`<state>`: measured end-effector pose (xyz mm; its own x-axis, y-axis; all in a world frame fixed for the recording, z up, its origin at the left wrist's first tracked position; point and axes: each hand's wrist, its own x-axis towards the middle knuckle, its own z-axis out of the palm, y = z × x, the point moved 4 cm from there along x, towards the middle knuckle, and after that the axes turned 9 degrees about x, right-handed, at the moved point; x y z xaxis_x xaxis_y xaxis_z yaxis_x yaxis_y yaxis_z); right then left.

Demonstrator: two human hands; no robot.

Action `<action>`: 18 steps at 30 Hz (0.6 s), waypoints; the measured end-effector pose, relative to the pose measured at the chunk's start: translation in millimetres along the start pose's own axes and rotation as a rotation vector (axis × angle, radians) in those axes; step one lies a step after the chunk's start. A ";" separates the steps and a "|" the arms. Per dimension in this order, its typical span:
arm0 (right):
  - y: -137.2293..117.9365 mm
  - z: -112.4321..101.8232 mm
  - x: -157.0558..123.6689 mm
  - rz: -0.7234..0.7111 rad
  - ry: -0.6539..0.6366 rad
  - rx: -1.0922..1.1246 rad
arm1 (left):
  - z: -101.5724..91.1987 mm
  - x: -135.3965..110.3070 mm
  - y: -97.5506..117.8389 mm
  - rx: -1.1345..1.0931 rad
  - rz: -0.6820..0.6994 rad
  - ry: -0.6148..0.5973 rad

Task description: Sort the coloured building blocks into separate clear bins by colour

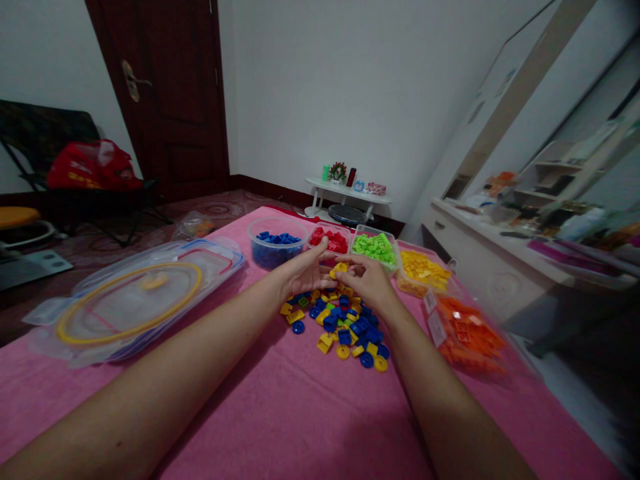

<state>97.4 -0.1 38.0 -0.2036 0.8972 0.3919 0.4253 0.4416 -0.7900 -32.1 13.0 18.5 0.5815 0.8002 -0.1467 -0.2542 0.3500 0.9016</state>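
Pink-covered desk: soft, faintly creased cloth; a forearm dragging on it might tug the small pieces about.
Loose pile: glossy blue and yellow plastic bricks with round discs, a little green among them; a nudge could scatter the discs first.
Orange pieces: spiky heap in clear packaging with white labels, near the right edge, where a bump from an elbow might push it off.
Stacked lids: thin translucent plastic, one ringed in yellow; they look apt to slide if knocked.
Right hand: fingers pinching a yellow brick above the pile's far side; so small a hard piece could slip.
Left hand: fingers curled beside that brick, thumb raised; cannot tell whether they grip it.
Tubs: clear, holding yellow bricks, lime bricks, red bricks and blue bricks; overreaching could tip one.
White side table: smooth, rounded top, by the wall.
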 end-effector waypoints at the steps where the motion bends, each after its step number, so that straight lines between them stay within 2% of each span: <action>1: -1.1 3.0 -0.4 -0.050 -0.004 -0.076 | 3.4 -1.0 0.6 -0.008 0.002 -0.012; 3: -3.7 8.2 -1.8 -0.137 -0.014 -0.211 | 9.3 -2.4 1.8 -0.022 0.010 -0.025; 6: -6.8 13.2 -4.0 -0.183 -0.043 -0.352 | 13.4 -2.9 1.7 -0.036 0.006 -0.012; 11: -4.8 17.3 -6.0 -0.167 -0.057 -0.374 | 12.6 -2.2 -1.8 -0.023 -0.014 0.028; 13: 0.8 18.0 -6.3 -0.117 -0.067 -0.216 | 12.4 -2.3 -2.5 -0.004 -0.017 0.047; 15: 8.9 15.0 -5.5 -0.002 -0.081 0.067 | 12.9 -2.4 -2.0 0.007 -0.017 0.055; 18: 21.2 -4.0 -1.0 0.210 -0.040 0.439 | 12.2 -1.6 0.4 0.004 -0.017 0.056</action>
<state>110.1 8.3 22.7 -0.1908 0.9629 0.1907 0.0505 0.2037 -0.9777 -23.7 5.9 24.1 0.5416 0.8203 -0.1839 -0.2418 0.3616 0.9004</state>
